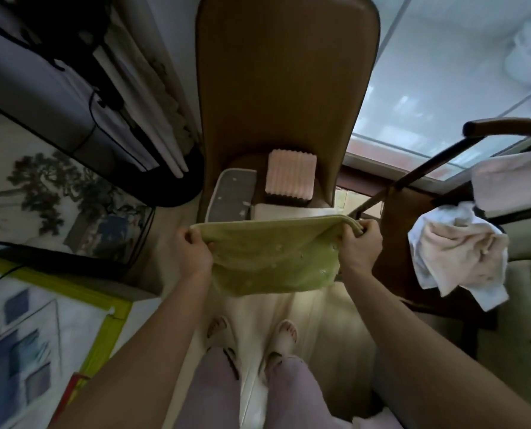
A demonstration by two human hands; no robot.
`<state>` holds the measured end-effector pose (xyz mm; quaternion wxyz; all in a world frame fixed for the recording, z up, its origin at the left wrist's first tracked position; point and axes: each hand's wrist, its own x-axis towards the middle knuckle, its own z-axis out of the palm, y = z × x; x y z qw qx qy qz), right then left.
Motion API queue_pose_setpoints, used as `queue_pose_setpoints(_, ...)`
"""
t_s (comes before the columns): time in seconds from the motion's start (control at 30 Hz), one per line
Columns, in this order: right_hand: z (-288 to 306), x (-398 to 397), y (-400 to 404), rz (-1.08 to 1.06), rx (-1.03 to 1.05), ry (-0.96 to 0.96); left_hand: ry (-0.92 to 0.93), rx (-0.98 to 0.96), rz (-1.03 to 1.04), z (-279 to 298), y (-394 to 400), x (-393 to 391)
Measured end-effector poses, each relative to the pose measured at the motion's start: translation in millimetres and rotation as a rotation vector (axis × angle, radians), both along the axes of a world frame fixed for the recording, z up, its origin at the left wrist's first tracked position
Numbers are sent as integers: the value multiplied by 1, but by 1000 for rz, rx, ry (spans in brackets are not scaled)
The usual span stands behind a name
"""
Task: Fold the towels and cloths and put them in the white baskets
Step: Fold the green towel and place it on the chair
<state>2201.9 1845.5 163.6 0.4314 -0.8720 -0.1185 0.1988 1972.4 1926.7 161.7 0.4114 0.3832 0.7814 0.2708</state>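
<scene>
Two hands hold one green towel stretched out in the air in front of a brown chair. The left hand grips the towel's top left corner with its fingers curled over the edge, and the right hand pinches the top right corner, its fingers clamped round the hem. The towel hangs doubled from its top edge, above the person's two slippered feet on the pale floor. Three folded cloths lie on the chair seat behind the towel: one pink ribbed cloth towards the chair back, one grey cloth with a white border to its left, and one white cloth just behind the green towel's top edge, partly hidden by it. To the right, one crumpled heap of white and cream cloths hangs over a dark wooden frame, well apart from the right hand; how many pieces are in the heap cannot be told. Another pale pink cloth drapes over the frame above the heap. On the left lie a painted picture of trees and a picture with a yellow-green border.
</scene>
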Motion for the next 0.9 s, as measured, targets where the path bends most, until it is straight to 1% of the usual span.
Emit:
queue_pose_setpoints(0.1, -36, 9, 17, 2, -26, -11, -34, -34, 31, -40, 19, 11)
queue_pose_setpoints(0.17, -62, 17, 35, 16, -32, -31, -14, -40, 21, -67, 40, 18)
queue_pose_setpoints(0.3, -106, 40, 78, 38, -131, -157, 7, 46, -16, -109, 90, 39)
queue_pose_setpoints(0.37, -125, 51, 98, 46, -160, -161, 13, 79, -27, -130, 115, 48)
queue_pose_setpoints(0.43, -138, 58, 117, 50, -131, -135, -48, 93, 1, -152, 135, 56)
queue_pose_setpoints(0.53, -155, 61, 142, -2, -26, -105, -118, 137, 103, -176, 158, 67)
queue_pose_setpoints(0.57, -161, 62, 149, -16, 7, -95, -90, 157, 94, -182, 164, 72)
queue_pose_setpoints(0.63, -173, 60, 159, 38, 43, -83, 6, 187, 6, -187, 172, 78)
queue_pose_setpoints(0.7, -190, 57, 163, 214, 15, -153, 58, 225, -95, -196, 178, 80)
queue_pose_setpoints(0.8, -217, 52, 158, 501, -140, -251, 169, 241, -319, -216, 180, 79)
queue_pose_setpoints(0.9, -243, 50, 151, 614, -249, -315, 219, 159, -578, -234, 166, 86)
